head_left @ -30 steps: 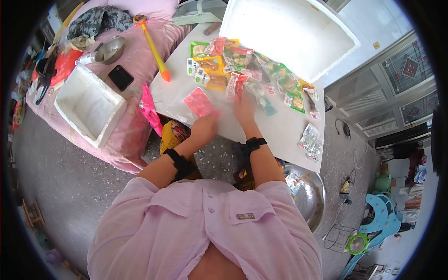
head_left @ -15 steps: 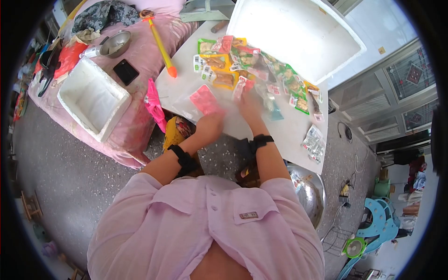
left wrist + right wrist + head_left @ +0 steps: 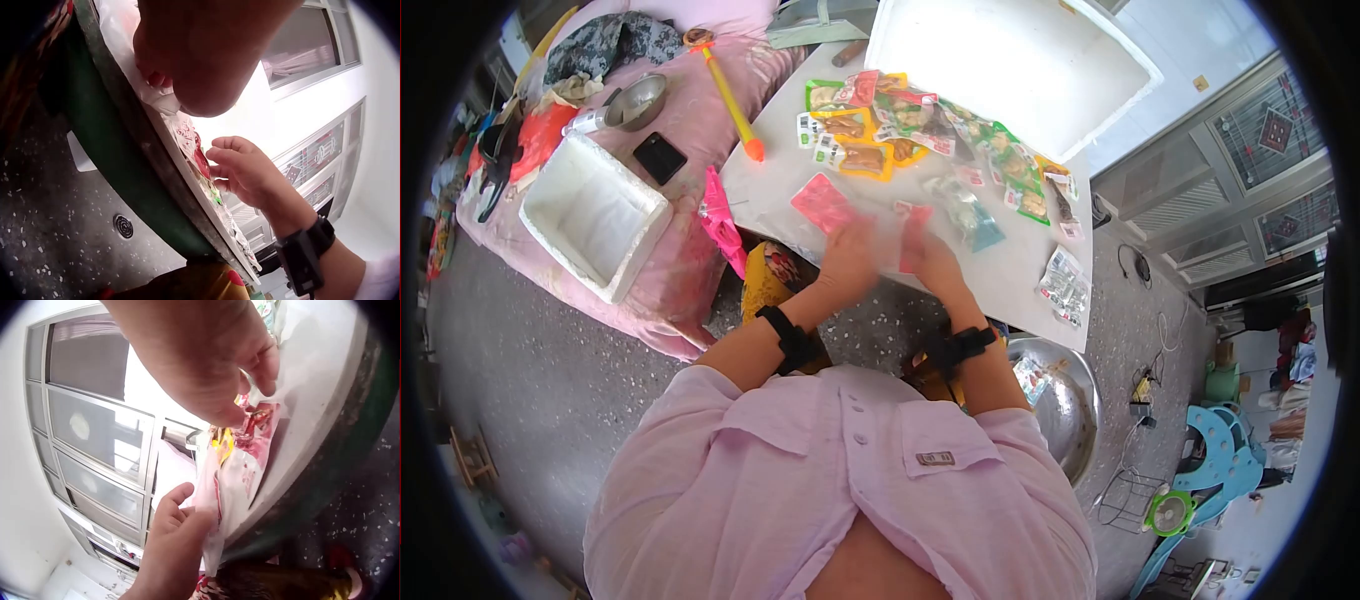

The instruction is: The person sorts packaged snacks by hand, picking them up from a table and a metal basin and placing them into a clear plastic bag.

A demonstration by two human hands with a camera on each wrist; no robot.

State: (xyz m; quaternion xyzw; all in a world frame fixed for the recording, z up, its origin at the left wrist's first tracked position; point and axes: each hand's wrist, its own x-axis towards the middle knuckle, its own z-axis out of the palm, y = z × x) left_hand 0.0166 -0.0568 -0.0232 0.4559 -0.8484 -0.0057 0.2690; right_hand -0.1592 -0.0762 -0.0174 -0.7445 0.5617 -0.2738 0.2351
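My left hand [image 3: 848,262] is at the table's front edge and pinches a clear plastic bag [image 3: 212,544], with a pink packet [image 3: 820,202] showing in it. Just to the right, my right hand [image 3: 940,270] grips a small red-and-white food packet [image 3: 914,238] by its side, blurred in the head view. Seen from the right wrist, this packet's red part [image 3: 257,430] lies under the right fingers, close to the bag's mouth. Behind the hands, several sealed food packets [image 3: 865,158] with yellow, green and red print are heaped on the white table [image 3: 775,190].
A large white foam box [image 3: 1010,70] stands at the table's back. One silvery packet [image 3: 1064,282] lies near the right edge; a clear packet [image 3: 966,212] lies mid-table. To the left, a pink-covered bed holds a smaller foam box [image 3: 595,220]. A metal basin [image 3: 1065,410] sits at lower right.
My right hand has drawn the red-and-white packet away from the heap, toward my body and beside the left hand. The left hand keeps its hold on the bag, nearly in place.
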